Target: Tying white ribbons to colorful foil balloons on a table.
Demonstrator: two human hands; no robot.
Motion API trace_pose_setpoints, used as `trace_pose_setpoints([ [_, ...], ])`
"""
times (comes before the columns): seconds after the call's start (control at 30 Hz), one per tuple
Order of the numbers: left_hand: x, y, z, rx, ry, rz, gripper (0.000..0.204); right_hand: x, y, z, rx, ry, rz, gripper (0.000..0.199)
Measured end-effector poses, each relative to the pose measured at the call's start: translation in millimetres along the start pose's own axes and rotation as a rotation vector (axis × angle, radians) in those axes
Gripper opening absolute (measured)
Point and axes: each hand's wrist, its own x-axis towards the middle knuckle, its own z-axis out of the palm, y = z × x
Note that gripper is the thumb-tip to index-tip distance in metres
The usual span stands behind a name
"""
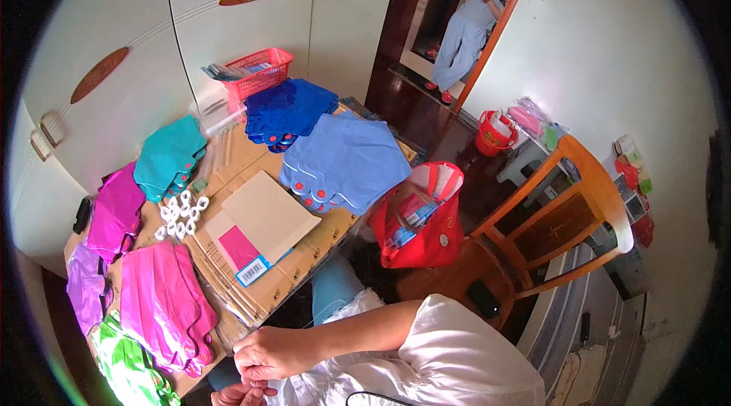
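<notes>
My right hand (272, 353) is closed in front of my lap, just off the table's near edge, its fingers bent down toward the left hand. Below it, my left hand (242, 394) is partly cut off by the lower edge, fingers pinched together. The fingertips of both hands meet, and whatever they hold is too small or hidden to name. Beyond them on the table lies a brown cardboard sheet (270, 204), with a magenta piece (237, 245) and a blue-and-white barcode label (253, 270) at its near side. The pink cloth stack (164, 299) lies left of my hands.
Flattened cardboard (293, 273) covers the table. Around it lie light blue (346, 155), dark blue (285, 109), teal (169, 156), purple (116, 208) and green (126, 356) cloths, and small white rolls (183, 214). A red bag (426, 242) and wooden chair (563, 231) stand right; a person (468, 25) leans in the doorway.
</notes>
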Motion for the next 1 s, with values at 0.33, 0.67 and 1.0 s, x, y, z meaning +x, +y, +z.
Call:
trace_pose_setpoints([
  [0.33,0.8,-2.8,3.1,0.077,0.071,-0.062,0.015,-31.0,13.9,-17.2,0.01,-0.218,0.105,0.018],
  [0.67,-12.5,-7.5,-3.4,0.163,0.137,-0.137,0.016,-280.0,114.7,-226.7,-1.065,0.133,1.724,0.027],
  [1.0,-11.2,2.1,0.0,0.228,0.142,-0.123,0.015,-293.6,118.9,-239.1,-0.945,0.311,1.856,0.034],
])
